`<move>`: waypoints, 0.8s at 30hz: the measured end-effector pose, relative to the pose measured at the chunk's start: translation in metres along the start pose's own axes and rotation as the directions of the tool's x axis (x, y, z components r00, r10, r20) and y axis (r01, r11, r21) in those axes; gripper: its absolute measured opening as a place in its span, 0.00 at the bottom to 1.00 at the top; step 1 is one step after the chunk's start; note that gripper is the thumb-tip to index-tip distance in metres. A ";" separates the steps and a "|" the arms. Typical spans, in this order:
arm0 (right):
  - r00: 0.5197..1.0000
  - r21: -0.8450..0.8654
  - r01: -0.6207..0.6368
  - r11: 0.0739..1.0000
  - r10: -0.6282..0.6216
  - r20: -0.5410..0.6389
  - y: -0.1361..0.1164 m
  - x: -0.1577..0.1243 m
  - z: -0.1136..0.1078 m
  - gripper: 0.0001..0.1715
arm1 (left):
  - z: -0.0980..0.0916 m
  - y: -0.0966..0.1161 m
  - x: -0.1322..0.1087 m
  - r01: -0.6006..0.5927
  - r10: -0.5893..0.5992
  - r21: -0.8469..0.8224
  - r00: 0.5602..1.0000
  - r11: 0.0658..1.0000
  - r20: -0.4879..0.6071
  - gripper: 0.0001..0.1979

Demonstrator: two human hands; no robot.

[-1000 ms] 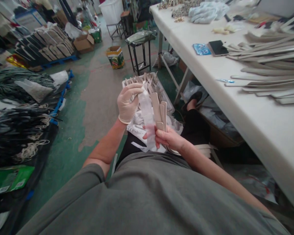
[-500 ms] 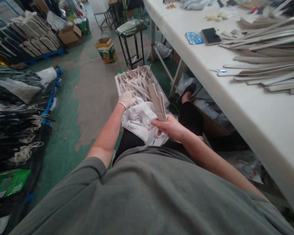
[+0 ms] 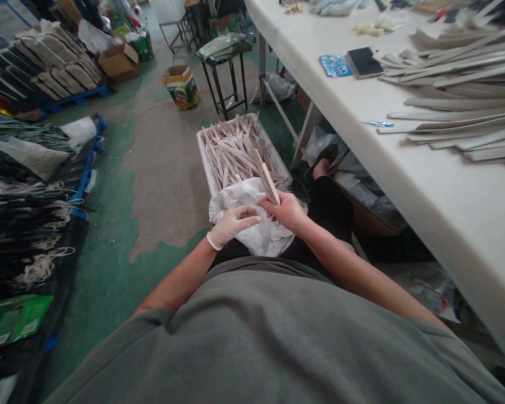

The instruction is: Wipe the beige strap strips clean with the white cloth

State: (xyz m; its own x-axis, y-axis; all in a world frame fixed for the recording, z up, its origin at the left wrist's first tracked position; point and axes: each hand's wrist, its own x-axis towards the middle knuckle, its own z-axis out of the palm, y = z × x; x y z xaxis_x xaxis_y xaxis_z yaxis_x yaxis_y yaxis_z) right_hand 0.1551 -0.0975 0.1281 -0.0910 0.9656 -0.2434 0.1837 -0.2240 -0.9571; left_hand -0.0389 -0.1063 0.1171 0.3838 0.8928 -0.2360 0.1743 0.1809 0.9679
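My right hand (image 3: 287, 212), bare, grips a small bundle of flat beige strips (image 3: 266, 180) by their lower ends, so they stand tilted up over my lap. My left hand (image 3: 232, 223) wears a pale glove and reaches across with its fingers stretched toward the base of the bundle, just beside my right hand. It holds nothing that I can see. Under both hands lies a crumpled white plastic bag (image 3: 252, 224) on my lap. Just beyond it a clear tray (image 3: 202, 156) on the floor is heaped with several more beige strips.
A long white table (image 3: 404, 168) runs along my right, carrying piled long grey strips (image 3: 458, 95), a phone (image 3: 364, 62) and a blue packet (image 3: 335, 65). A black stool (image 3: 227, 67) and a cardboard box (image 3: 180, 85) stand ahead. Dark bundled cords (image 3: 21, 213) cover the floor at left.
My left hand let go of the clear film strip, dipped toward the tray, then came back beside my right hand. My right hand lowered the bundle slightly.
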 end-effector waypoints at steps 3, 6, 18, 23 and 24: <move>0.998 -0.170 0.064 0.983 -0.067 -0.011 0.001 0.004 0.000 0.16 | 0.030 0.001 0.004 0.050 -0.048 -0.151 0.999 0.987 0.017 0.23; 0.991 -0.289 0.117 0.950 -0.130 -0.027 -0.002 0.006 -0.007 0.16 | 0.039 -0.001 0.006 0.125 -0.111 -0.189 0.990 0.974 0.081 0.21; 0.978 -0.403 0.153 0.902 -0.197 -0.070 -0.003 0.012 -0.011 0.14 | 0.045 -0.007 0.006 0.365 -0.303 -0.376 0.929 0.852 0.213 0.20; 0.976 -0.397 0.127 0.909 -0.185 -0.112 0.000 0.017 -0.020 0.13 | 0.048 -0.015 0.005 0.318 -0.264 -0.316 0.943 0.894 0.201 0.23; 0.976 -0.406 0.122 0.906 -0.185 -0.119 0.001 0.017 -0.022 0.13 | 0.049 -0.016 0.005 0.300 -0.256 -0.296 0.950 0.907 0.181 0.24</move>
State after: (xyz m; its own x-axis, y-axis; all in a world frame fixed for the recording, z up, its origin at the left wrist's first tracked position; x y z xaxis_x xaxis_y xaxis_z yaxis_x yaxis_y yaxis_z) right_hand 0.1749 -0.0781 0.1266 -0.0063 0.9991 -0.0421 0.5527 -0.0316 -0.8327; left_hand 0.0042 -0.1250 0.0962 0.4838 0.7271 -0.4871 0.0049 0.5544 0.8323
